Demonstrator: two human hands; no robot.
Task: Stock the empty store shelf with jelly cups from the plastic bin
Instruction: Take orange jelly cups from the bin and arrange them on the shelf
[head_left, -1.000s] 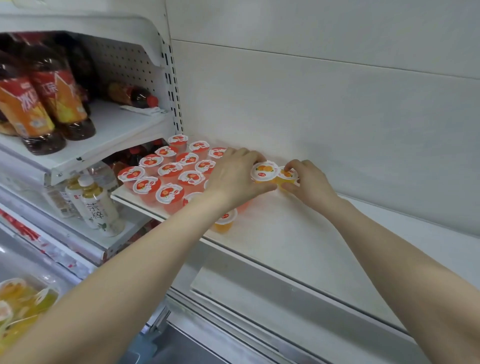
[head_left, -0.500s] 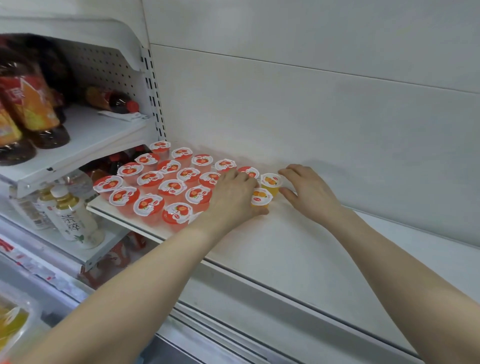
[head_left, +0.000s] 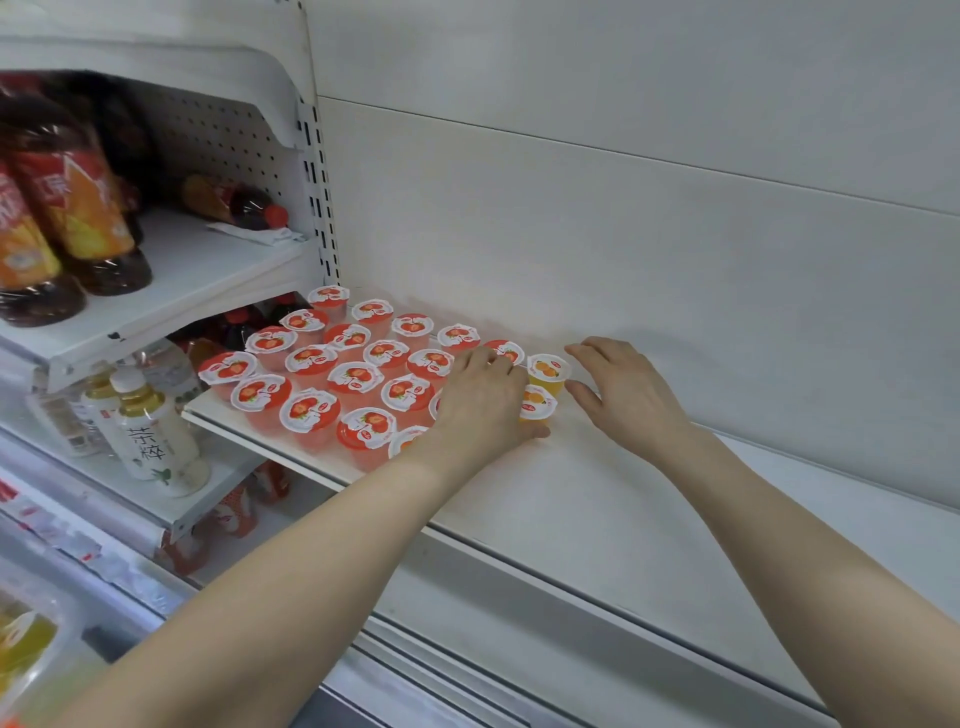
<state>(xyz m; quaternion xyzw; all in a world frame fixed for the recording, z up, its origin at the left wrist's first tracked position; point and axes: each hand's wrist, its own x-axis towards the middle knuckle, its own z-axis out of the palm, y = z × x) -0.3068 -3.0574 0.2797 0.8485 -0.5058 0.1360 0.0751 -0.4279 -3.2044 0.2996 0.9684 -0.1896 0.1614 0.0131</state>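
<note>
Since a second ago, your two hands have brought the pair of orange cups down from the grip they shared, and both cups now stand on the shelf (head_left: 597, 509). Your right hand has let go of its cup.

Your left hand (head_left: 483, 400) lies knuckles up over the right edge of the cup block. Its fingers are curled and its thumb runs along the shelf board. The front orange cup (head_left: 537, 402) sits in the crook between thumb and forefinger, held there. How firmly it is held cannot be told.

Your right hand (head_left: 623, 395) holds nothing. Its fingers are spread and relaxed, palm down over the board. Its thumb tip lies just beside the rear orange cup (head_left: 548, 370), and whether it touches cannot be told.

The two orange cups stand upright between your hands, one behind the other and touching. They form the right-hand end of the stock.

To their left, the red jelly cups (head_left: 358, 376) stand upright in slanting rows, lid to lid, reaching the left end of the shelf. Your left hand covers part of the nearest ones.

Right of your right hand the shelf board is bare white.

Tea bottles (head_left: 150, 441) stand on the lower shelf of the bay to the left, and dark drink bottles (head_left: 78, 208) on the shelf above them.

The plastic bin (head_left: 62, 639) shows at the lower left edge, blurred, with yellow contents, well apart from both hands.
</note>
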